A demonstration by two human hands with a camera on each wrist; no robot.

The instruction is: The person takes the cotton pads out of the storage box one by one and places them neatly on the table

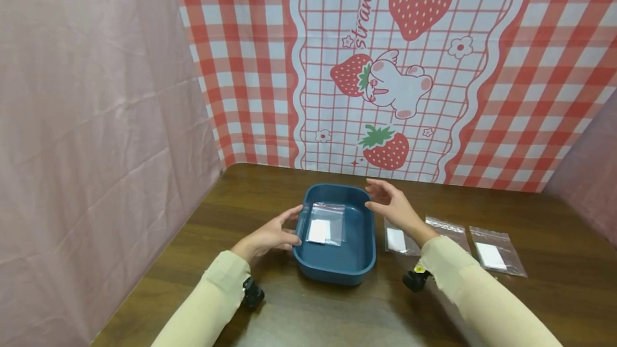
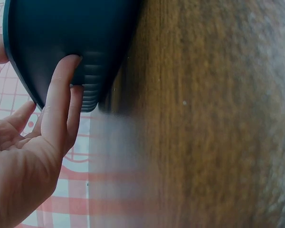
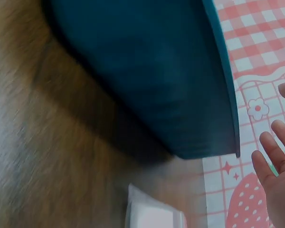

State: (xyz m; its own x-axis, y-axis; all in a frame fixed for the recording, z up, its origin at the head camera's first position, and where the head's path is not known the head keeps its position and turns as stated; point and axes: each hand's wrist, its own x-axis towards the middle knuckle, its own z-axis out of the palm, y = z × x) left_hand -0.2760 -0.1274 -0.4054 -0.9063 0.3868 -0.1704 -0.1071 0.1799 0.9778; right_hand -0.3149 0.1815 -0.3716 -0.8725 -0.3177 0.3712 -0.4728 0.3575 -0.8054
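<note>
A dark blue rectangular bin [image 1: 334, 265] stands on the wooden table, its ribbed outer wall [image 2: 92, 78] visible from the left wrist. Inside lie overlapping clear zip bags [image 1: 336, 222] with white inserts, toward the bin's left side. My left hand [image 1: 270, 235] rests against the bin's left side, fingers [image 2: 57, 104] extended along the outer wall. At the bin's far right corner, my right hand [image 1: 392, 208] hovers with loosely bent, spread fingers and holds nothing. In the right wrist view, a gap shows between that hand [image 3: 280, 190] and the bin's rim.
Three clear zip bags with white inserts lie to the right of the bin: one nearest it [image 1: 396, 240], one [image 1: 445, 229] partly behind the right sleeve, and one [image 1: 491, 256] farther right. A strawberry-print checked cloth [image 1: 260, 68] hangs behind the table, a pink curtain [image 1: 106, 122] at left.
</note>
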